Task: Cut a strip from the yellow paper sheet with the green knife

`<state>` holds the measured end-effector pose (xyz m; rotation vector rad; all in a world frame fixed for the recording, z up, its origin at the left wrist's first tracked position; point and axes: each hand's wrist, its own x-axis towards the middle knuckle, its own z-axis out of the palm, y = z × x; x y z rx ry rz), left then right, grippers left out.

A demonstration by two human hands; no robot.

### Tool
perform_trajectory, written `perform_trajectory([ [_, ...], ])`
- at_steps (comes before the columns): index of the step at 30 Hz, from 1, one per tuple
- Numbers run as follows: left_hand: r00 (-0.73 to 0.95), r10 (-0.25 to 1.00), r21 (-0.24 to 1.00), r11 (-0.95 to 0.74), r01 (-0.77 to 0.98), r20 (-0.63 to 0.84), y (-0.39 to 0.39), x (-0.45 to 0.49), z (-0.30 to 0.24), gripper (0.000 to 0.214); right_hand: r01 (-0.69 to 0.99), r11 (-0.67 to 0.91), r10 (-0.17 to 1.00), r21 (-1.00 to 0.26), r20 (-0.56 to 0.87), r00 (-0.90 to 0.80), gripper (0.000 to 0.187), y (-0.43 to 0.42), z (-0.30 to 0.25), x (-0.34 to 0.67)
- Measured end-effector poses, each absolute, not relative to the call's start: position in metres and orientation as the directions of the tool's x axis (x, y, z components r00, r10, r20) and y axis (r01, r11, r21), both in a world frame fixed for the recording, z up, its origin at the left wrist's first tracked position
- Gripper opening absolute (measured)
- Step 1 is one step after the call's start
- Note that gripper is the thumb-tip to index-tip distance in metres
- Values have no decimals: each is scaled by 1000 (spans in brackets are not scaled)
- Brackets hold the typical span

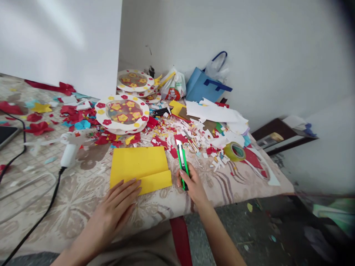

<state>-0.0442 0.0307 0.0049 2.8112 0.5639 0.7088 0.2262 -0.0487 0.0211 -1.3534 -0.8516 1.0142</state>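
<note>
A yellow sheet of paper (pixel 138 160) lies on the table in front of me, with a strip of its near edge folded over. My left hand (pixel 119 203) rests on the sheet's lower left part, fingers stretched out flat on the fold. In my right hand (pixel 192 183) is a green utility knife (pixel 182 162), held just right of the sheet with its blade end pointing away from me. The knife is apart from the paper. Beyond it, a pair of scissors (pixel 193 144) lies among paper scraps.
A white hot glue gun (pixel 69 147) with a black cord lies left. Decorated white round pieces (pixel 100 112) are stacked behind the sheet. Yellow tape (pixel 234 151), white paper (pixel 213 111) and a blue bag (pixel 198 87) stand or lie right. A large white panel (pixel 61 40) rises back left.
</note>
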Motion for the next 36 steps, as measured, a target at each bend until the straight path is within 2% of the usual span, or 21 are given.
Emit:
perform_trajectory([
  [4, 814, 399, 283, -911, 300, 421, 29, -49, 4, 39, 23, -63, 923, -998, -49, 381, 14, -60, 33, 212],
  [10, 822, 394, 309, -909, 280, 412, 38, -55, 4, 38, 164, -93, 954, -982, -41, 297, 21, -67, 33, 197],
  [15, 756, 519, 387, -843, 374, 399, 52, -71, 11, 35, 108, -99, 940, -989, -58, 336, 17, -67, 26, 196],
  [18, 747, 528, 390, -838, 381, 405, 48, -72, 15, 35, 115, -100, 936, -988, -54, 348, 17, -67, 25, 196],
  [21, 791, 449, 343, -883, 321, 415, 40, -67, 16, 40, 117, -115, 935, -986, -67, 348, 20, -68, 25, 196],
  [25, 890, 288, 201, -953, 228, 355, 37, -60, 10, 45, 114, -123, 934, -986, -76, 349, 23, -69, 24, 196],
  [28, 897, 280, 129, -959, 251, 342, 39, -59, 3, 45, 93, -124, 934, -988, -85, 346, 28, -70, 23, 196],
  [36, 921, 260, 94, -965, 243, 291, 43, -64, 1, 50, 66, -129, 931, -989, -98, 351, 29, -70, 22, 199],
])
